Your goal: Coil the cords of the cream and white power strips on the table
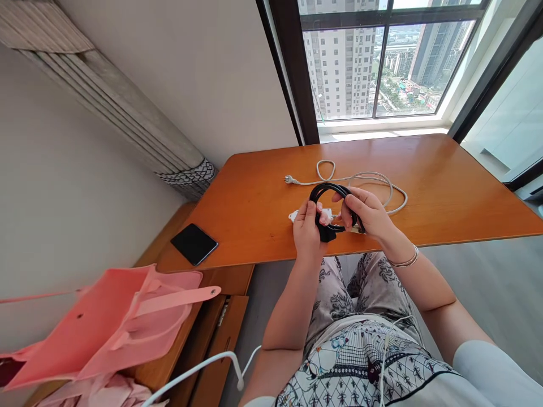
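Observation:
A coiled black cable (327,192) is held over the wooden table (445,186) near its front edge. My left hand (306,229) is closed round the lower left of the coil, by its black plug. My right hand (368,213) grips the coil's right side, fingers curled over the loops. Just behind my hands a white power strip (297,215) lies on the table, mostly hidden. Its white cable (373,180) loops loosely across the table behind, ending in a white plug (289,180).
A black phone (194,243) lies on a lower wooden cabinet (220,277) at the left. A pink bag (114,322) sits on that cabinet nearer me. A large window stands behind the table. A white cord (199,367) crosses the bottom of the view.

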Tool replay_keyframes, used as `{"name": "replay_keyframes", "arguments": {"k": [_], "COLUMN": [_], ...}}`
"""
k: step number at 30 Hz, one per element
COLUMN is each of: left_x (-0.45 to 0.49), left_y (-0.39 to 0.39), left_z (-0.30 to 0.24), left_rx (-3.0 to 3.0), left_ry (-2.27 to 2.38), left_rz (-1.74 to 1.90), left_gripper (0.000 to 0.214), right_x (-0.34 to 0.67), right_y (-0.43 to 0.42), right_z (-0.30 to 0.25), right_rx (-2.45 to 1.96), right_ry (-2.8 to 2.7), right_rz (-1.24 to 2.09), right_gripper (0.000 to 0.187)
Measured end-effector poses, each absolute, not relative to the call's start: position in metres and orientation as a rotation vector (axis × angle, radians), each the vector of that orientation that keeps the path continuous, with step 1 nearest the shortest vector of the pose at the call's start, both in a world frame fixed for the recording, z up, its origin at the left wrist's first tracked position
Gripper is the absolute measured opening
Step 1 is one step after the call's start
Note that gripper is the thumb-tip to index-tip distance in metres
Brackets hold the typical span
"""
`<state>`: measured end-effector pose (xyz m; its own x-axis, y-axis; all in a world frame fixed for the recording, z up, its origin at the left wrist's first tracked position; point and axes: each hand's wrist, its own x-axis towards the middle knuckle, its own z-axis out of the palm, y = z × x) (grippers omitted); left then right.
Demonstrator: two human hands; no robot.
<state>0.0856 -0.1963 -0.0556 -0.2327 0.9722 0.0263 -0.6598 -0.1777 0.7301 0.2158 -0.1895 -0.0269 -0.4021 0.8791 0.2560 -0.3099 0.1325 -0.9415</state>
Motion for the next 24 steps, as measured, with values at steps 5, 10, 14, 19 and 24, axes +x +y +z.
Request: {"name": "replay_keyframes", "arguments": {"k": [5, 10, 14, 19, 24], "left_x": [0.093, 0.105, 0.118, 0.126, 0.119], "left_y": [-0.197, -0.201, -0.204, -0.206, -0.205], "left_z": [-0.063, -0.069, -0.078, -0.096, -0.113], "left_rx": [0.532, 0.414, 0.315, 0.339, 0.508], "left_ry": [0.686, 0.668, 0.684, 0.741, 0.772], "left_rz": [1.671, 1.569, 1.505, 1.543, 1.543], "left_gripper": [0.037, 0.039, 0.032, 0.019, 0.021], "right_x": [0.216, 0.212, 0.208, 0.213, 0.214], "right_y": [-0.193, -0.202, -0.204, -0.199, -0.202], "right_z": [-0.027, -0.037, -0.055, -0.07, -0.076], "right_rx": [-0.663, -0.693, -0.745, -0.736, -0.669], "right_ry": [-1.356, -1.319, -1.296, -1.606, -1.994], "right_rz": [1.426, 1.295, 1.114, 0.854, 0.577], "right_gripper": [0.058, 0.05, 0.037, 0.025, 0.013]}}
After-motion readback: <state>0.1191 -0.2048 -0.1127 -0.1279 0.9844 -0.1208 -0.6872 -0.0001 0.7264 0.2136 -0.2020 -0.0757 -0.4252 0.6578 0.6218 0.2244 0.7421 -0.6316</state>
